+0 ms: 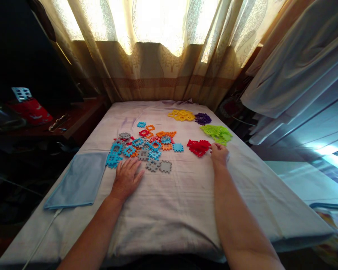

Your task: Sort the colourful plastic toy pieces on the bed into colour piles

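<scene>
My left hand (127, 177) lies flat on the sheet with fingers outstretched, its fingertips at the near edge of a mixed heap of notched plastic building tiles. Blue tiles (113, 159) and a grey window tile (143, 155) are closest to it. Farther right, a plain grey tile (165, 166) and a blue tile (178, 147) lie at the heap's edge; orange tiles (166, 134) are behind. My right hand (219, 153) is closed in a pinch at the right side of a red tile pile (197, 147), seemingly on a red tile; its fingertips are partly hidden.
Yellow tiles (182, 115), purple tiles (203, 119) and light green tiles (217, 133) form separate piles at the back right. A folded blue cloth (79, 180) with a white cable (42, 240) lies at the left edge. Curtains (157, 67) hang behind the sheet-covered table (169, 221).
</scene>
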Tool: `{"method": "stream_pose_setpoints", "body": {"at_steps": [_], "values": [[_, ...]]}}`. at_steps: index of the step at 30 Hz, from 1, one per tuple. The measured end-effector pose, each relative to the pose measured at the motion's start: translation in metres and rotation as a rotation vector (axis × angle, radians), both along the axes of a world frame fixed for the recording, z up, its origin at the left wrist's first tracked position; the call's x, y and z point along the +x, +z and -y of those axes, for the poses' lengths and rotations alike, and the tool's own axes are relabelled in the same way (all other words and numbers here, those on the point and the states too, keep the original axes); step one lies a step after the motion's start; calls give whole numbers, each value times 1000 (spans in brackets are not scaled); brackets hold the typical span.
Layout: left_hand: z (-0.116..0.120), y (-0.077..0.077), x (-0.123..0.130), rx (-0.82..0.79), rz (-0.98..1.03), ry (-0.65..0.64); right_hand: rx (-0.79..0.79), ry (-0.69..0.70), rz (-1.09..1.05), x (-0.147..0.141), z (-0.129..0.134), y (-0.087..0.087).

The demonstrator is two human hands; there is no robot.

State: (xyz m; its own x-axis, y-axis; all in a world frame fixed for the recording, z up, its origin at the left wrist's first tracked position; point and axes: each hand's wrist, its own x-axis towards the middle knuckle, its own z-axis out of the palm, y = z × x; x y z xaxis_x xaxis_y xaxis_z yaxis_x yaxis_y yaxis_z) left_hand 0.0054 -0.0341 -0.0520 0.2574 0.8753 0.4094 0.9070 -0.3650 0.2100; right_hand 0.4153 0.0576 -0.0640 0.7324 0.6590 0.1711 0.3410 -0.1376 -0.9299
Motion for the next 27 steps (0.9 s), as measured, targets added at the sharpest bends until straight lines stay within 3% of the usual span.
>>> {"method": "stream_pose_setpoints", "body": {"at_steps": [8, 15, 18, 22, 27], "values": [[-5, 6, -3, 8, -21, 127, -68, -61, 141, -2, 3, -7], [-35, 17, -6, -147, -52, 295, -109, -60, 260, -16, 8, -2], [-41, 19, 0, -186, -51, 265, -97, -46, 272, -22, 10, 0], [-33, 18, 4, -96, 11, 159, -56, -46, 271, -28, 10, 2], [-30, 21, -9, -5, 110, 96, 19, 30, 267, -48, 11, 12]]}}
